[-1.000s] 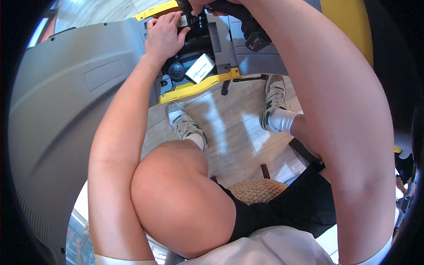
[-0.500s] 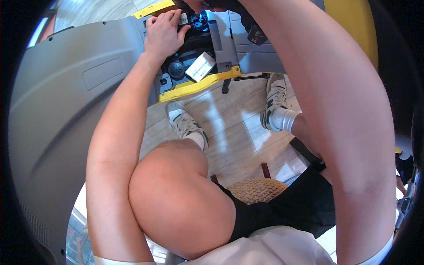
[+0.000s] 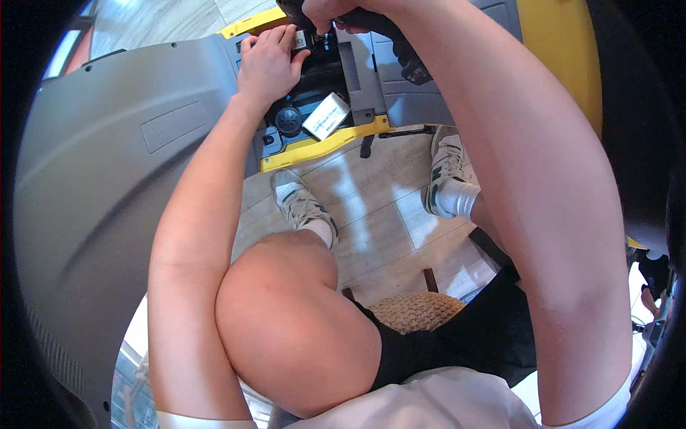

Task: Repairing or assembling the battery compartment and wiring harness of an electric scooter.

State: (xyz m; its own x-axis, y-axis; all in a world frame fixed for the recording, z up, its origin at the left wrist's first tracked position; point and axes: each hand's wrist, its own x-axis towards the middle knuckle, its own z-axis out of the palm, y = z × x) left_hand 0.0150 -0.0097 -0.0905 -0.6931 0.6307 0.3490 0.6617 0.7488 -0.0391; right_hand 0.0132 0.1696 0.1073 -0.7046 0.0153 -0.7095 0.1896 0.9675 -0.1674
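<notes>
Both hands are at the top of the view, over an open bay in a large grey and yellow machine. The left hand (image 3: 269, 68) lies over the bay's left edge, palm down and half open, its fingers bent and its thumb spread away from them; between fingertips and thumb sits a small part with a pale label (image 3: 299, 40), and whether the hand grips it or only rests against it I cannot tell. The right hand (image 3: 341, 11), partly cut off by the upper edge, is closed around a black power tool (image 3: 401, 46), whose lower end sticks out beside the right forearm. The tool is above the bay's far end, its front close to the left fingertips; whether it touches anything there cannot be made out.

In the near end of the bay, a silver box (image 3: 326, 116) with printing on it lies at a slant, just to the right of a round black cap (image 3: 289, 121). A yellow strip (image 3: 323, 146) runs along the near edge. A broad grey panel (image 3: 100, 164) spreads to the left, and a yellow panel (image 3: 561, 64) stands at the right. Below, two pale shoes (image 3: 300, 204) rest on the plank floor (image 3: 375, 222), near a woven seat (image 3: 414, 311)
</notes>
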